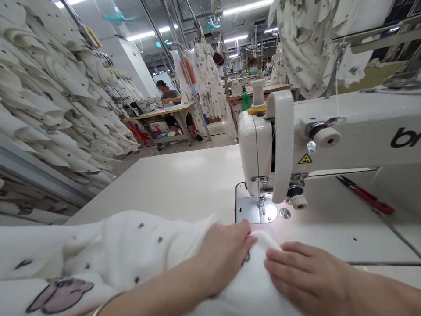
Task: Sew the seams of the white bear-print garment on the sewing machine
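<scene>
A white printed fabric piece lies across the near edge of the sewing table. My left hand rests palm down on the fabric, fingers together and curled slightly over a fold just in front of the needle plate. My right hand lies flat on the same fabric to the right, fingers stretched toward the left hand. The white sewing machine stands right behind, its presser foot a short way beyond my fingertips.
Red-handled scissors lie on the table under the machine arm at right. Stacks of printed fabric pieces hang on a rack at left. Other people sit at sewing tables in the background, with garments hanging overhead.
</scene>
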`<control>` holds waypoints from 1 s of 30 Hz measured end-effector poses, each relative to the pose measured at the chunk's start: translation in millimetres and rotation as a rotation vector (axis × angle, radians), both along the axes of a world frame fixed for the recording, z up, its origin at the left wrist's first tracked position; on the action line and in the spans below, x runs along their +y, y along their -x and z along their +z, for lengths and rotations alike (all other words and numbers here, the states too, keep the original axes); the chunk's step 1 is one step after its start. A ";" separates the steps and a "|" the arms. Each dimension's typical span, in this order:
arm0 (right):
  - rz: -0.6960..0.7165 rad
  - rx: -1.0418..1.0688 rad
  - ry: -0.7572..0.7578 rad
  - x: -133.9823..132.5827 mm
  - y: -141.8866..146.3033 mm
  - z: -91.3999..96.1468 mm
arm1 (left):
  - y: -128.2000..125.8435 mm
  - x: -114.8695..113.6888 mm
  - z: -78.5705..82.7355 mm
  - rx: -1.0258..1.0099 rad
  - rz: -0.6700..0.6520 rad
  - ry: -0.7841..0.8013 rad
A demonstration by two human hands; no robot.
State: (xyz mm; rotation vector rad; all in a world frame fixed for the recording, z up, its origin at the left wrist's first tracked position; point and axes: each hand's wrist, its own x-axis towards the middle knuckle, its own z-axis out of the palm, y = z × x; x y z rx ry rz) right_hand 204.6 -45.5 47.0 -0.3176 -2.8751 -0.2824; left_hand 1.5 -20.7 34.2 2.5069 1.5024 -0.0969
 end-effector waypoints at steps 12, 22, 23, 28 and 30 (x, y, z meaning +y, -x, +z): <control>-0.094 0.311 -0.051 -10.7 17.2 -35.0 | 8.4 -12.6 3.5 -0.081 0.065 0.063; -0.085 0.182 -0.113 -3.6 -2.8 -21.0 | 0.8 -1.5 6.2 -0.039 0.135 0.109; -0.088 0.179 -0.118 -2.7 -3.3 -21.4 | 0.1 -0.4 6.9 -0.045 0.133 0.113; -0.083 0.200 -0.024 -1.5 3.8 -31.0 | -0.2 1.2 8.6 -0.089 0.152 0.119; -0.156 0.262 0.028 -2.4 6.8 -37.5 | 0.3 0.6 8.9 -0.100 0.164 0.123</control>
